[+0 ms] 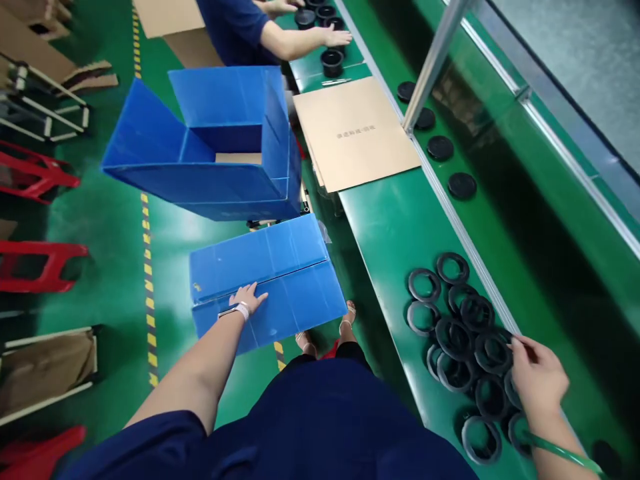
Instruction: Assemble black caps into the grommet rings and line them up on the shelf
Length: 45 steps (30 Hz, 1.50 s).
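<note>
My left hand (249,299) rests on the closed flaps of a blue corrugated box (300,287), its fingers spread. The box stands low in front of me, left of the green workbench (385,247). On the bench to my right lies a loose heap of black rings (465,312), some overlapping. At the right edge of the heap, my right hand (539,373) pinches the rim of one black ring (481,355) between thumb and fingers. A green bangle circles that wrist, and part of the rings beneath the hand is hidden.
An open blue box (200,183) stands ahead, flaps up. Flat cardboard sheets (360,133) overhang the bench edge. Black round parts (462,186) sit in a row on the green strip behind a metal post (435,63). A co-worker's arm (300,43) reaches over black cups. Red stools (45,267) stand left.
</note>
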Each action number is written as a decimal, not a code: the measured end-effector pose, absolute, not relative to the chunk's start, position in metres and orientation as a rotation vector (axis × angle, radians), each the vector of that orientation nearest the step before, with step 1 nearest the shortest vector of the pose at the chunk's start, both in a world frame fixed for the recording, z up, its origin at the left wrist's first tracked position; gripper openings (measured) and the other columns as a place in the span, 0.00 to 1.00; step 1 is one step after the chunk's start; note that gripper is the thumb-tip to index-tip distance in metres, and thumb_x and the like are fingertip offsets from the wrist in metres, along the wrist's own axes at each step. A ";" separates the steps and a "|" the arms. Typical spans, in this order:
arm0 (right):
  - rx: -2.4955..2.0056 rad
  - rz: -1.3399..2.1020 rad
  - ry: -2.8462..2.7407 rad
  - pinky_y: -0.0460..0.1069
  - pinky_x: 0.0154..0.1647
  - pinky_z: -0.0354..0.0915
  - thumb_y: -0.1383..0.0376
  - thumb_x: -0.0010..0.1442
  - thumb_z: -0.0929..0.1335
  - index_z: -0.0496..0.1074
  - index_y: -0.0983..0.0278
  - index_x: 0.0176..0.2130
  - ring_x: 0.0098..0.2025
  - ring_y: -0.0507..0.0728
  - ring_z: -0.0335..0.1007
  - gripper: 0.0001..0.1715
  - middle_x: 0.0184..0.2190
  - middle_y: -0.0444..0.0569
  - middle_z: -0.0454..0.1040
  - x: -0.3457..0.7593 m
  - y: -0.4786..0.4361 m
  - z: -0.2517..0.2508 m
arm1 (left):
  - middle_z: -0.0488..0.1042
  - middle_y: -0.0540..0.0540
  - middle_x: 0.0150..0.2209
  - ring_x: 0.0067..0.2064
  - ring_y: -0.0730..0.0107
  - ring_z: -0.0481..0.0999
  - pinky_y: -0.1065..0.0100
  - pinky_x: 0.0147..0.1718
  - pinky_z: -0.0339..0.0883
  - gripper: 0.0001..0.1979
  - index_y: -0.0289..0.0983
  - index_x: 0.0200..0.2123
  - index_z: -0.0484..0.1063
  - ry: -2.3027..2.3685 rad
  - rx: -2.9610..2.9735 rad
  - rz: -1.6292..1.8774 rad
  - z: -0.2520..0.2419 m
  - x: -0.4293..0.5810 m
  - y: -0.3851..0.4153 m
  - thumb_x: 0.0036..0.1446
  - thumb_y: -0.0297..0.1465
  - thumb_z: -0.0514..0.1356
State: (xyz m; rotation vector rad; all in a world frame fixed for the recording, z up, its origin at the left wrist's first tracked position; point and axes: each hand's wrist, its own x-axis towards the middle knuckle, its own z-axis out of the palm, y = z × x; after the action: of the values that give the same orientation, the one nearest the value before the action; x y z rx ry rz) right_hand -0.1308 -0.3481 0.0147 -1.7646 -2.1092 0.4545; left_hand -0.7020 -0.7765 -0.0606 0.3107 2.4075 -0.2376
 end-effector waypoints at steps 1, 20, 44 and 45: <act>-1.660 0.474 -2.193 0.63 0.44 0.70 0.50 0.56 0.66 0.77 0.56 0.35 0.40 0.70 0.75 0.16 0.35 0.58 0.78 -0.161 -0.352 0.024 | 0.65 0.34 0.62 0.64 0.47 0.62 0.42 0.62 0.51 0.26 0.34 0.59 0.65 2.412 0.330 -0.215 -0.058 -0.705 -0.782 0.66 0.45 0.53; -0.443 1.602 -3.841 0.48 0.35 0.63 0.63 0.58 0.72 0.75 0.64 0.32 0.35 0.59 0.73 0.06 0.31 0.49 0.76 -0.467 -0.674 -0.018 | 0.75 0.45 0.27 0.32 0.55 0.75 0.62 0.31 0.62 0.06 0.41 0.28 0.69 1.841 0.992 0.206 -0.002 -0.529 -0.917 0.44 0.29 0.64; -1.231 2.616 -3.009 0.60 0.70 0.18 0.54 0.44 0.80 0.54 0.58 0.69 0.73 0.63 0.17 0.61 0.73 0.52 0.40 -0.409 -0.769 -0.123 | 0.74 0.31 0.54 0.67 0.35 0.59 0.43 0.67 0.44 0.39 0.38 0.40 0.77 1.515 0.233 0.785 -0.140 -0.519 -1.003 0.27 0.58 0.72; -1.395 2.616 -2.901 0.62 0.71 0.24 0.49 0.49 0.78 0.52 0.60 0.70 0.73 0.64 0.20 0.60 0.72 0.55 0.41 -0.415 -0.774 -0.130 | 0.73 0.29 0.55 0.66 0.35 0.61 0.42 0.65 0.49 0.43 0.36 0.44 0.75 1.515 0.075 0.779 -0.147 -0.528 -1.003 0.31 0.63 0.67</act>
State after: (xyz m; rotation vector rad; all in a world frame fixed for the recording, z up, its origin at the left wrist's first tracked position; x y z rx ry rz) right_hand -0.4154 -0.7737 -0.1299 -1.3946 -2.9014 2.6162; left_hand -0.5277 -1.0034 -0.1470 0.0750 1.5152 0.7788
